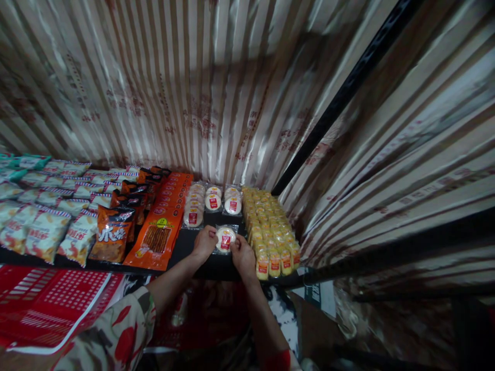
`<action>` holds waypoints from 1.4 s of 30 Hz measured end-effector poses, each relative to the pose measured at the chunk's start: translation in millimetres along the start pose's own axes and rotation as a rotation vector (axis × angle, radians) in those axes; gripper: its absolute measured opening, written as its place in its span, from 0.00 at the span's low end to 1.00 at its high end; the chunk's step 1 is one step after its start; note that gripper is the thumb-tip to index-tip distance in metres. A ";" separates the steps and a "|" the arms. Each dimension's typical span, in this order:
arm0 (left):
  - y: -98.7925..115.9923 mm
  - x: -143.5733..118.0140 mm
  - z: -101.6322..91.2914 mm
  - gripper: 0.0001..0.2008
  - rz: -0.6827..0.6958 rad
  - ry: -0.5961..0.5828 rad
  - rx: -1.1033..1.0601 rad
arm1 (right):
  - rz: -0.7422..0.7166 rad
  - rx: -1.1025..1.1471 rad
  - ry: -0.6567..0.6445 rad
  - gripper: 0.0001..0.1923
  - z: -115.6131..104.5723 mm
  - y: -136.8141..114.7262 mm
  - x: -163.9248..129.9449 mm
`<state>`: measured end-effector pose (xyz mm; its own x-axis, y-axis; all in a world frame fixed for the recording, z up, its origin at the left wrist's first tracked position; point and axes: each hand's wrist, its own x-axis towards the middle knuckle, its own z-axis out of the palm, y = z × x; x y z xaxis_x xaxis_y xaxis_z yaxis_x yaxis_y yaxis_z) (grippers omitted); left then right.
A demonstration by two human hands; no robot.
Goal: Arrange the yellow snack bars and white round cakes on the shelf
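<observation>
A round white cracker packet (225,239), clear-wrapped with a red label, is held between my two hands over the black shelf (183,251). My left hand (204,244) pinches the wrapper's left edge. At its right edge, my right hand (243,256) grips the wrapper with closed fingers. Behind it lie similar packets in three columns: a longer left column (193,206), a middle one (213,199) and a right one (232,200). Close to my right hand are rows of small yellow wrapped snacks (270,232).
Left of the round packets are orange stick-snack packs (157,232), dark brown-orange bags (112,232) and several rows of white snack bags (48,232). A red plastic basket (54,304) is below the shelf. A black upright post (328,113) stands before the striped curtain (216,93).
</observation>
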<state>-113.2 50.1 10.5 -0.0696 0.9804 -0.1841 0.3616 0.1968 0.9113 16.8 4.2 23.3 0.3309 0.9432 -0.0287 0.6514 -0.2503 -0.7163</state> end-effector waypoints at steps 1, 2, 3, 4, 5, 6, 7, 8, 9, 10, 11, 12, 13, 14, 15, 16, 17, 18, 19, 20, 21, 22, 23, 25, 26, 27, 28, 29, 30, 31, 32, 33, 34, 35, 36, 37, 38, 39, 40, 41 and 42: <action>0.3 0.9 0.5 0.10 0.015 0.004 0.012 | -0.005 -0.004 0.005 0.16 0.3 0.5 0.9; 0.5 1.9 1.1 0.10 0.026 0.005 0.020 | -0.011 -0.008 0.007 0.16 0.6 1.0 1.8; 0.6 2.9 1.8 0.11 0.032 0.005 0.025 | -0.020 -0.010 0.009 0.16 0.8 1.6 2.6; 0.5 4.1 2.6 0.11 0.034 0.002 0.032 | -0.031 -0.011 0.011 0.16 0.9 2.2 3.5; 0.5 5.3 3.5 0.11 0.034 -0.002 0.042 | -0.042 -0.008 0.015 0.17 1.0 2.7 4.3; 0.4 6.7 4.5 0.12 0.034 -0.006 0.056 | -0.049 -0.002 0.020 0.17 1.1 3.1 5.2; 0.5 8.2 5.5 0.12 0.035 -0.008 0.072 | -0.055 0.007 0.024 0.17 1.4 3.5 6.1; 0.8 9.7 6.5 0.13 0.037 -0.007 0.088 | -0.057 0.017 0.028 0.18 1.8 4.0 7.2; 1.3 11.2 7.5 0.13 0.040 -0.005 0.104 | -0.059 0.030 0.033 0.19 2.6 4.5 8.5; 2.0 12.6 8.5 0.13 0.042 -0.002 0.116 | -0.065 0.042 0.040 0.19 3.6 5.2 9.8; 2.9 13.9 9.4 0.13 0.045 0.002 0.127 | -0.075 0.052 0.050 0.20 5.0 6.1 11.4; 4.1 15.1 10.3 0.14 0.048 0.006 0.138 | -0.085 0.056 0.064 0.20 6.8 7.3 13.0; 5.6 16.2 11.1 0.14 0.052 0.012 0.150 | -0.095 0.053 0.079 0.21 8.9 8.6 14.8; 7.2 17.1 11.9 0.15 0.056 0.017 0.162 | -0.102 0.046 0.096 0.21 11.3 10.0 16.6; 9.0 18.0 12.6 0.15 0.059 0.021 0.173 | -0.107 0.037 0.115 0.22 14.0 11.4 18.5; 10.9 18.9 13.3 0.16 0.058 0.024 0.183 | -0.110 0.029 0.135 0.22 16.6 12.7 20.5; 12.8 19.7 14.0 0.16 0.055 0.025 0.190 | -0.112 0.023 0.155 0.23 19.2 13.9 22.3; 14.6 20.5 14.6 0.16 0.050 0.026 0.196 | -0.117 0.021 0.173 0.23 21.5 14.9 24.1; 16.4 21.4 15.2 0.17 0.043 0.027 0.200 | -0.123 0.023 0.188 0.23 23.5 15.6 25.8; 17.9 22.3 15.7 0.17 0.037 0.028 0.202 | -0.126 0.025 0.199 0.23 25.1 16.2 27.3; 19.3 23.2 16.3 0.17 0.033 0.029 0.203 | -0.129 0.025 0.203 0.23 26.2 16.6 28.6; 20.4 24.3 16.9 0.17 0.031 0.030 0.204 | -0.131 0.023 0.203 0.23 26.9 16.9 29.7; 21.3 25.4 17.5 0.16 0.031 0.029 0.203 | -0.133 0.018 0.202 0.23 27.5 17.2 30.7; 22.5 27.7 18.9 0.16 0.032 0.028 0.200 | -0.131 0.005 0.208 0.23 28.9 17.9 32.8; 23.0 28.9 19.6 0.16 0.032 0.028 0.198 | -0.129 -0.001 0.216 0.23 30.0 18.4 33.9; 23.4 30.1 20.4 0.16 0.033 0.028 0.196 | -0.130 -0.003 0.229 0.24 31.5 19.1 35.2; 24.0 31.2 21.2 0.16 0.035 0.028 0.194 | -0.131 0.000 0.244 0.24 33.4 20.0 36.6; 24.7 32.3 21.9 0.16 0.039 0.028 0.191 | -0.135 0.007 0.260 0.24 35.7 20.9 38.1; 25.6 33.3 22.6 0.16 0.043 0.028 0.188 | -0.142 0.017 0.275 0.25 38.1 21.7 39.7; 26.7 34.2 23.1 0.16 0.048 0.028 0.186 | -0.148 0.029 0.290 0.26 40.4 22.3 41.2; 27.9 35.1 23.5 0.16 0.053 0.028 0.184 | -0.156 0.041 0.302 0.26 42.5 22.7 42.6; 29.2 35.8 23.7 0.16 0.057 0.027 0.182 | -0.163 0.052 0.312 0.27 44.3 22.7 43.8; 30.7 36.6 23.8 0.15 0.062 0.026 0.178 | -0.169 0.062 0.318 0.27 45.7 22.4 44.9; 32.1 37.4 23.8 0.15 0.067 0.023 0.173 | -0.173 0.072 0.321 0.28 46.5 21.8 45.7; 33.5 38.3 23.7 0.16 0.072 0.020 0.167 | -0.175 0.081 0.322 0.28 47.0 20.9 46.4; 34.8 39.3 23.7 0.16 0.076 0.017 0.162 | -0.176 0.090 0.323 0.28 47.1 19.9 47.0; 35.8 40.6 23.8 0.16 0.080 0.017 0.160 | -0.177 0.098 0.323 0.28 47.0 18.7 47.6; 36.7 42.0 24.0 0.16 0.083 0.017 0.157 | -0.179 0.107 0.324 0.29 46.7 17.6 48.2; 37.3 43.7 24.5 0.15 0.084 0.017 0.151 | -0.182 0.115 0.326 0.29 46.5 16.6 48.8; 37.6 45.6 25.1 0.15 0.082 0.017 0.143 | -0.186 0.123 0.329 0.29 46.4 15.8 49.5; 37.7 47.7 26.0 0.15 0.080 0.015 0.133 | -0.189 0.128 0.334 0.28 46.4 15.2 50.4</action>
<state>-78.8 104.2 26.5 -0.0493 0.9931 -0.1061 0.4868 0.1166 0.8657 11.7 58.1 -21.4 0.4308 0.8419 0.3250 0.6387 -0.0301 -0.7689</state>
